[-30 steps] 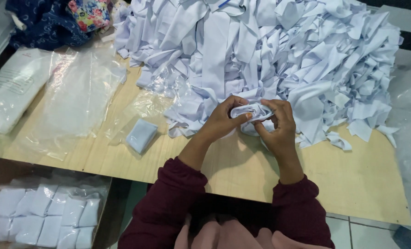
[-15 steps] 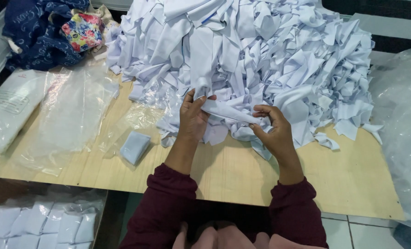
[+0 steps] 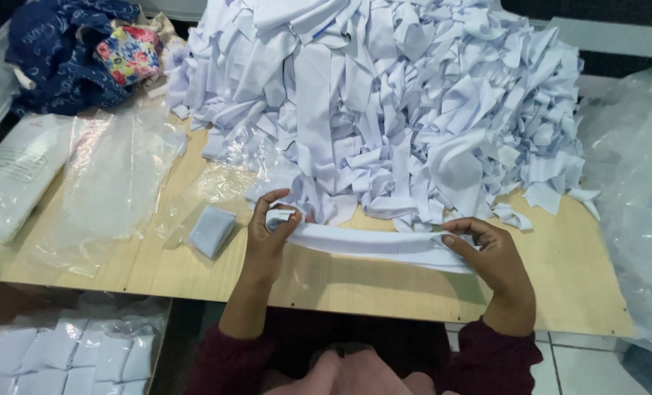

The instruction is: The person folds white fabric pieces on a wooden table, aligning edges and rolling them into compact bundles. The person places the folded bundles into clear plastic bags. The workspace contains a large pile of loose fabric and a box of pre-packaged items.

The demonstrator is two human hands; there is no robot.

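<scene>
Whereas a second ago it was bunched between both hands, the long white cloth strip (image 3: 373, 245) has now been drawn out flat above the wooden bench (image 3: 384, 289), its ends pinched by the left hand (image 3: 267, 238) and right hand (image 3: 490, 256), ready for folding.

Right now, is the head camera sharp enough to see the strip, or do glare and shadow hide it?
Head view: the white strip between the left hand and right hand is sharp and evenly lit; soft shadow beneath on the table; mild glare on the plastic bags.
</scene>
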